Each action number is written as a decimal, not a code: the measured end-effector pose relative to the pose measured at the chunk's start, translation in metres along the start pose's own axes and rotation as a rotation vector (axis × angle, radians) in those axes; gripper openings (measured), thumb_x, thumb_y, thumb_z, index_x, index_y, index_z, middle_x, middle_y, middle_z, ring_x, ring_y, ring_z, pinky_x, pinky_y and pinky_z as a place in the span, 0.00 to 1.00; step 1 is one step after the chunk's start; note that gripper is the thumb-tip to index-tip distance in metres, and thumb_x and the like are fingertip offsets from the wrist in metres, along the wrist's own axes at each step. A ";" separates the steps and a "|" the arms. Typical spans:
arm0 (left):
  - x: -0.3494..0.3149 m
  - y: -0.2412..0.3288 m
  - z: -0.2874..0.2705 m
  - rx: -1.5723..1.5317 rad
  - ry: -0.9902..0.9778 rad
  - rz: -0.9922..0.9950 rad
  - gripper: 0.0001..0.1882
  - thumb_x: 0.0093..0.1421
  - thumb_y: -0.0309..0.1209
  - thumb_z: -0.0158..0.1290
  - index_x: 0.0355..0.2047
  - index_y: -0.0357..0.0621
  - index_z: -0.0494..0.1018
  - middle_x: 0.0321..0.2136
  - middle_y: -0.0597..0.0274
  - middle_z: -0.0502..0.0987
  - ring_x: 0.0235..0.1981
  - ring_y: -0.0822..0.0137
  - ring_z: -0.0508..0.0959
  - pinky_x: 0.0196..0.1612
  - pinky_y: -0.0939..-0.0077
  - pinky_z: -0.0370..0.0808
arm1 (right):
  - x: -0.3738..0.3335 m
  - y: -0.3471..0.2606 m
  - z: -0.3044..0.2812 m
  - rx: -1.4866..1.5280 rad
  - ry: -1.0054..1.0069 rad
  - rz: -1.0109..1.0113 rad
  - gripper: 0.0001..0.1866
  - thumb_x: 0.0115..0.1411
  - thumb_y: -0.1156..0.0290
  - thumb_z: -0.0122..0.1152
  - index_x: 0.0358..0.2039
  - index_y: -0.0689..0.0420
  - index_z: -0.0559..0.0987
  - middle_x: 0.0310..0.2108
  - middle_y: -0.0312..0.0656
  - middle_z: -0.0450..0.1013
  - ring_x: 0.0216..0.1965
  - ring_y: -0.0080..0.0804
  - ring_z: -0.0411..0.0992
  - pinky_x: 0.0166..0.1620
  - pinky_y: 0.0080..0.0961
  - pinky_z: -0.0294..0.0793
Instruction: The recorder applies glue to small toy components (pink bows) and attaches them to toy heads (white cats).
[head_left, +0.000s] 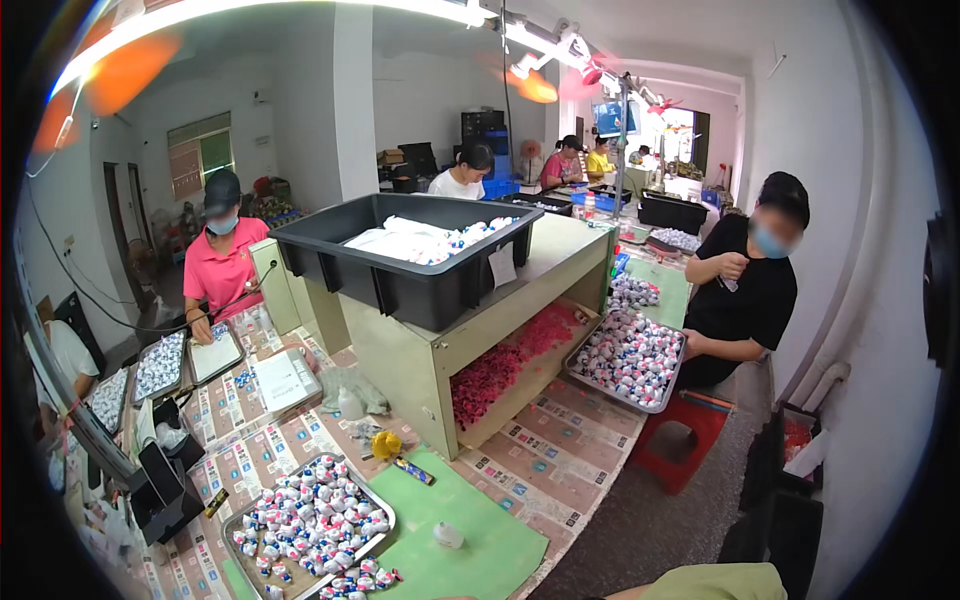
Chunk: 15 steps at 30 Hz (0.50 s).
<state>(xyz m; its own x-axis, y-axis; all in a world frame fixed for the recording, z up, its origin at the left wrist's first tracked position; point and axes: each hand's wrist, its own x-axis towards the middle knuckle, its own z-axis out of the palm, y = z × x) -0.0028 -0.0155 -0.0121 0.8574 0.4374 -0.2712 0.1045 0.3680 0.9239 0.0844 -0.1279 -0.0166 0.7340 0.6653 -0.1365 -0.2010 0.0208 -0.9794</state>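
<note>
Trays come first as we read across: at seven o'clock a metal tray (375,528) heaped with small red, white and blue wrapped pieces (310,515), with a green mat (470,545) and a small white cap (448,535) on it at six. At centre we see a dark grey bin (400,275) on a pale stand (560,255). Neither of our hands is in view.

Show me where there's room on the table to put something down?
The green mat is mostly bare, between the metal tray of small wrapped pieces and the table's right edge; only a small white piece sits there. Left of the tray, trays and boxes crowd together.
</note>
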 end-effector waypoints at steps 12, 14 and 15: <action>-0.002 -0.001 -0.003 -0.013 0.095 0.016 0.08 0.52 0.26 0.50 0.33 0.34 0.69 0.29 0.60 0.72 0.30 0.71 0.70 0.34 0.80 0.67 | -0.004 -0.007 0.011 -0.086 0.026 -0.113 0.09 0.51 0.67 0.55 0.27 0.61 0.72 0.23 0.37 0.70 0.26 0.22 0.67 0.30 0.19 0.66; -0.005 -0.001 -0.008 -0.025 0.102 0.031 0.08 0.52 0.24 0.50 0.32 0.34 0.69 0.30 0.60 0.72 0.30 0.71 0.70 0.34 0.80 0.67 | -0.002 -0.002 0.016 -0.022 -0.006 -0.079 0.10 0.51 0.67 0.55 0.28 0.61 0.72 0.24 0.38 0.69 0.26 0.22 0.68 0.29 0.19 0.67; -0.006 0.000 -0.009 -0.030 0.107 0.048 0.08 0.52 0.24 0.50 0.32 0.34 0.69 0.30 0.59 0.72 0.30 0.71 0.70 0.34 0.80 0.67 | -0.001 0.000 0.018 -0.012 -0.015 -0.070 0.10 0.51 0.67 0.55 0.27 0.61 0.72 0.24 0.38 0.69 0.26 0.22 0.68 0.29 0.19 0.67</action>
<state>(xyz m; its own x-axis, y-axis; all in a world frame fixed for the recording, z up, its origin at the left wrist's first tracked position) -0.0127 -0.0104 -0.0127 0.8023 0.5394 -0.2555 0.0481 0.3683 0.9285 0.0720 -0.1149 -0.0141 0.7361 0.6737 -0.0656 -0.1419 0.0588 -0.9881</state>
